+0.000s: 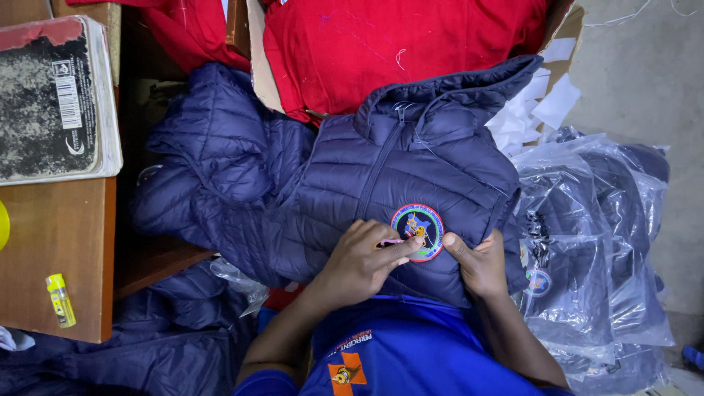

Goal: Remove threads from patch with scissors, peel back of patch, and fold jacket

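Observation:
A navy quilted puffer jacket [411, 158] lies across my lap, zipped, collar pointing away from me. A round embroidered patch [418, 227] with a multicoloured centre sits on its chest. My left hand [359, 260] rests on the jacket with its index finger stretched onto the patch's lower left edge; something small and pink shows under the fingers. My right hand [480, 264] grips the jacket fabric just right of the patch, thumb by the patch's rim.
A second navy jacket [213, 161] lies to the left. Red garments [396, 44] fill a cardboard box behind. Jackets bagged in clear plastic [594, 242] pile at the right. A wooden table [59, 242] at left holds a worn book [51, 99] and a yellow lighter [60, 299].

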